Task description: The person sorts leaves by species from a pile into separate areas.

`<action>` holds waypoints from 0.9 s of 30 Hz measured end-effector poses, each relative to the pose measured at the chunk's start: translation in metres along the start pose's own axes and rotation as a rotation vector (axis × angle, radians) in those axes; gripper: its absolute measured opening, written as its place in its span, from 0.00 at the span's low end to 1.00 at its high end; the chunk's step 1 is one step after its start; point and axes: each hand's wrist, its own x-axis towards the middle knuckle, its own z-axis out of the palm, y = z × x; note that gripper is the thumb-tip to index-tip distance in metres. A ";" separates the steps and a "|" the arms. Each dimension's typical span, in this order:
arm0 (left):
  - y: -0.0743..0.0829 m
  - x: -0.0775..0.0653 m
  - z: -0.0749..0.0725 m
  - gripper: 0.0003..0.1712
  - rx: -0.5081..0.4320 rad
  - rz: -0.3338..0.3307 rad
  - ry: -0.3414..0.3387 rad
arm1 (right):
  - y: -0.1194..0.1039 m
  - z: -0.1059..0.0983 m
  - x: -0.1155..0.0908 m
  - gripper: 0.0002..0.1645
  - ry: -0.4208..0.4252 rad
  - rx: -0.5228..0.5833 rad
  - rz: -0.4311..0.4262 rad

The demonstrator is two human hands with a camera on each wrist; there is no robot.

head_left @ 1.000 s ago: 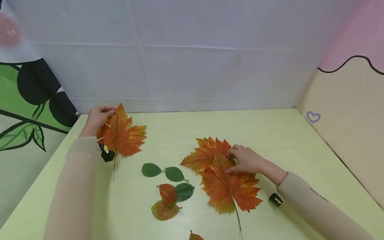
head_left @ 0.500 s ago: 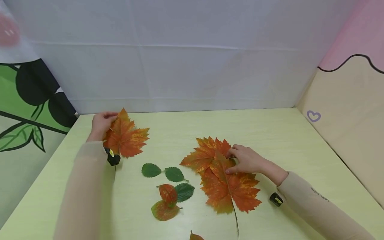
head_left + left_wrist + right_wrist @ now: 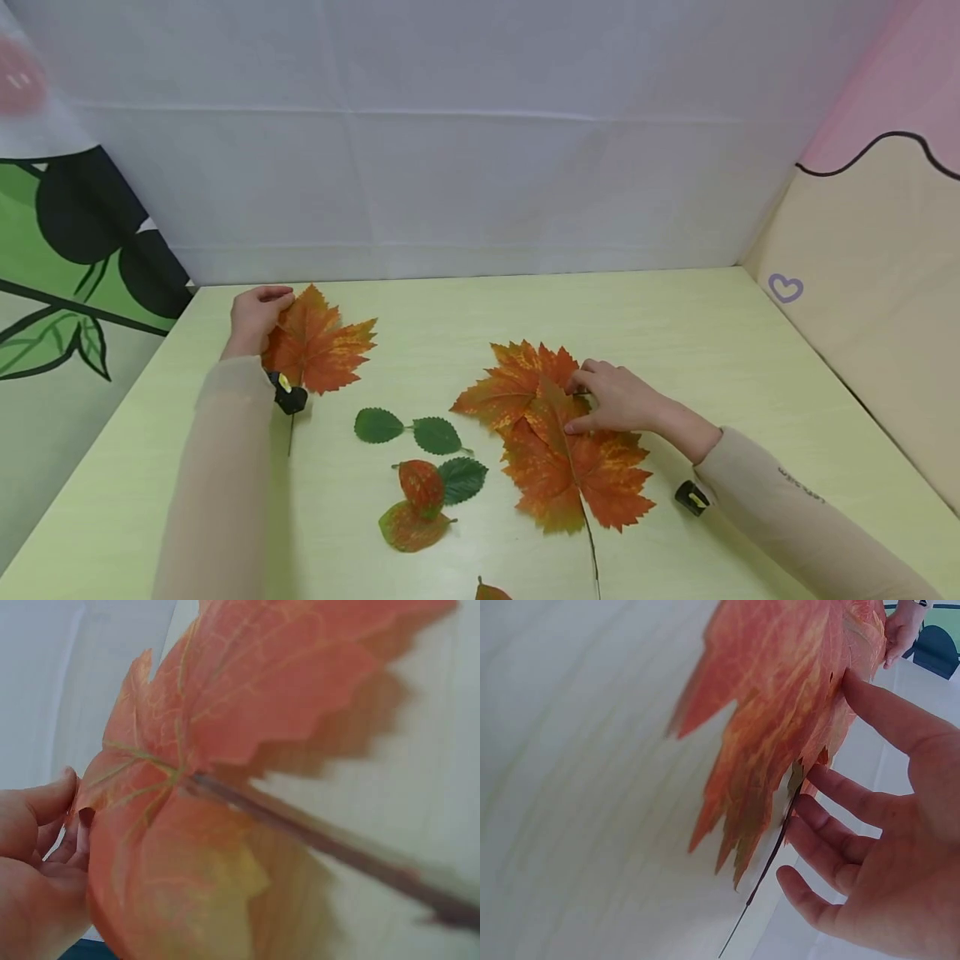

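Note:
In the head view my left hand (image 3: 257,317) is at the far left, its thumb and fingers pinching the edge of an orange artificial maple leaf (image 3: 318,346). The left wrist view shows the thumb at the leaf's edge and a thick brown stem (image 3: 315,838) running off from its middle. My right hand (image 3: 618,400) lies over two overlapping maple leaves; its thumb and fingertips touch the front leaf (image 3: 577,475) and the back leaf (image 3: 502,392). The fingers are loosely spread in the right wrist view, beside a thin dark stem (image 3: 769,859).
Between the hands lie several small leaves on the pale table (image 3: 675,325): green ones (image 3: 436,436), a red one (image 3: 421,487) and a red-green one (image 3: 411,527). Another leaf (image 3: 491,591) is cut off by the bottom edge. A white cloth wall (image 3: 480,192) stands behind.
My left hand has moved right and slightly nearer with its maple leaf, which lies lower. The right hand stays in place; the front leaf's stem has shifted slightly left.

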 end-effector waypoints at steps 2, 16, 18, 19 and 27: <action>-0.001 -0.001 -0.002 0.28 0.006 0.019 -0.037 | 0.000 0.000 0.000 0.28 0.000 0.001 0.000; -0.014 0.002 -0.003 0.28 0.013 0.034 -0.022 | 0.003 0.000 0.000 0.28 -0.005 0.004 -0.001; -0.015 0.001 -0.001 0.27 0.006 0.039 0.008 | 0.003 0.000 0.000 0.28 -0.006 0.007 -0.002; -0.015 0.001 -0.001 0.27 0.007 0.036 0.019 | 0.003 -0.001 0.000 0.27 -0.007 0.008 -0.003; -0.013 0.002 0.003 0.27 0.005 -0.017 0.036 | 0.002 -0.002 0.000 0.28 -0.010 0.012 0.001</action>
